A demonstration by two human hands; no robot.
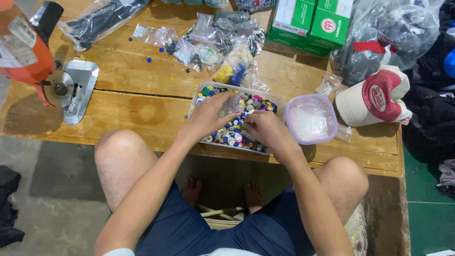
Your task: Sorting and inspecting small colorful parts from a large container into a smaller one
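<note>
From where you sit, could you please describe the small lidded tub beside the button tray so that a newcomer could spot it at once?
Start at the wooden table and find the clear tray of mixed buttons under both hands. Just right of it sits a squarish tub with rounded corners. Its pale purple rim and plain whitish inside set it apart from the colourful tray.

Wearing dark navy shorts reaching to mid-thigh, plus a pale top showing only as a thin light edge at the frame's bottom. Going barefoot, bare-armed, with no watch, ring or glove showing on either forearm.
</note>
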